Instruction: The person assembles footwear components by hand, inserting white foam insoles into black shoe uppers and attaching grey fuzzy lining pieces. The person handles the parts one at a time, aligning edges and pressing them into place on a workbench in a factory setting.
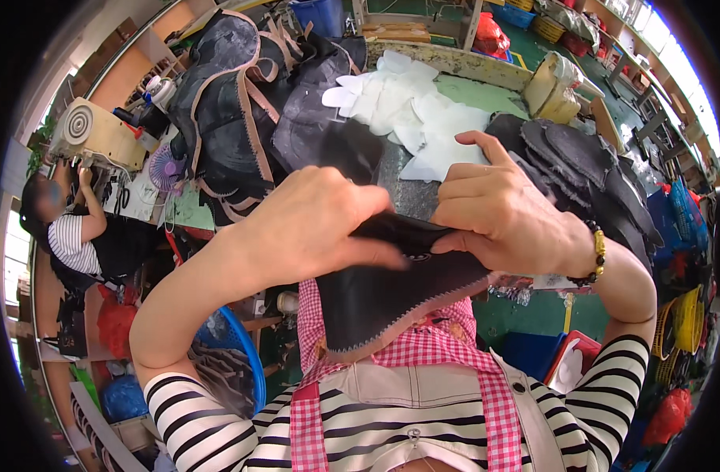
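A black leather piece (pixel 391 303) with a zigzag-cut, pinkish-brown lower edge hangs in front of my body, its top folded over. My right hand (pixel 493 208) pinches the upper right of it between thumb and curled fingers, with the index finger raised. At the upper left, my left hand (pixel 316 228) has its thumb and forefinger around the fold; the thumb is slightly blurred. A blurred dark flap (pixel 352 149) stands up beyond the hands; whether it belongs to the same piece I cannot tell.
White cut sheets (pixel 411 102) lie on the worktable beyond my hands. Black leather pieces are heaped at left (pixel 226 102) and stacked at right (pixel 572 153). A purple fan (pixel 167 169) stands at left, near a person (pixel 77 228) at a sewing machine (pixel 96 134). A blue basket (pixel 254 354) is low left.
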`<move>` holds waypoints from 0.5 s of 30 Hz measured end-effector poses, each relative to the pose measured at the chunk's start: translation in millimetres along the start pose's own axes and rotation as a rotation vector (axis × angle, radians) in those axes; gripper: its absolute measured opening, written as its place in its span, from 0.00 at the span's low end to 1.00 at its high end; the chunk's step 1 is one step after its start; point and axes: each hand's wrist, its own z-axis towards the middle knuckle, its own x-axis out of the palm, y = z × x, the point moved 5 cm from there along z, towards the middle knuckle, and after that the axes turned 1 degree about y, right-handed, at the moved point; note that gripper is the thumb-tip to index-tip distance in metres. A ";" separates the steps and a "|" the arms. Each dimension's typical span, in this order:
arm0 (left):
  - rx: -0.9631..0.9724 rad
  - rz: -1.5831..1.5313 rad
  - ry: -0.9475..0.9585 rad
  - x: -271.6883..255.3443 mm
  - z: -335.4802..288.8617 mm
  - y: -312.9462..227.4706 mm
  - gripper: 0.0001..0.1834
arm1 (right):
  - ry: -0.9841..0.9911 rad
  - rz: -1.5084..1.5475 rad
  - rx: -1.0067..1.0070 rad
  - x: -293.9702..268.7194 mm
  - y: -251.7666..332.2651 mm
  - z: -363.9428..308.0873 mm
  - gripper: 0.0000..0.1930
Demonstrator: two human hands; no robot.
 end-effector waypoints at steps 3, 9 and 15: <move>0.039 0.091 0.086 12.5 -6.7 -1.0 0.17 | 0.043 -0.071 -0.088 -7.1 9.1 7.0 0.08; 0.123 0.184 0.015 0.1 1.3 -10.3 0.14 | 0.228 -0.116 -0.117 -26.3 9.9 23.2 0.06; 0.075 0.324 -0.079 -7.1 1.6 -10.5 0.17 | 0.123 -0.317 -0.191 -39.4 19.0 35.2 0.08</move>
